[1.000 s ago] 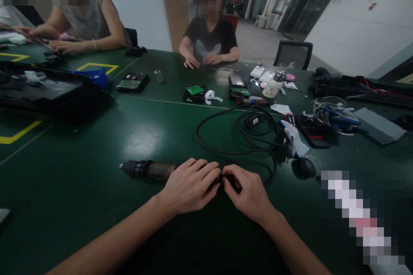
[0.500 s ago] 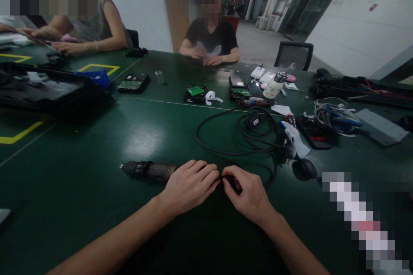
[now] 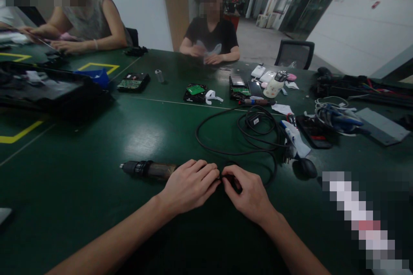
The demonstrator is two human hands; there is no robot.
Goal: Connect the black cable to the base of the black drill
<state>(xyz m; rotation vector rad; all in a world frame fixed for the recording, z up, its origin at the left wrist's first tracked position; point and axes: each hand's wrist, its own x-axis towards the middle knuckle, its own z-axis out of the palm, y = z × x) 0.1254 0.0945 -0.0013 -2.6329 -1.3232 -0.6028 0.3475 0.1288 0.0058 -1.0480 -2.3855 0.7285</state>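
A dark electric screwdriver lies on its side on the green table, tip pointing left. My left hand is curled over its rear end, fingers closed on it. My right hand sits just to the right, fingertips pinched on the black cable where it joins the tool. The cable loops away in coils toward the far right. The joint itself is hidden under my fingers.
Circuit boards and hard drives, a soldering tool, white chargers, a mouse and tangled wires lie across the table. A black case stands left. Two people work at the far side.
My hands have hardly moved; my right fingers shifted slightly closer to my left at the cable joint. The person across drew both hands in toward the chest.
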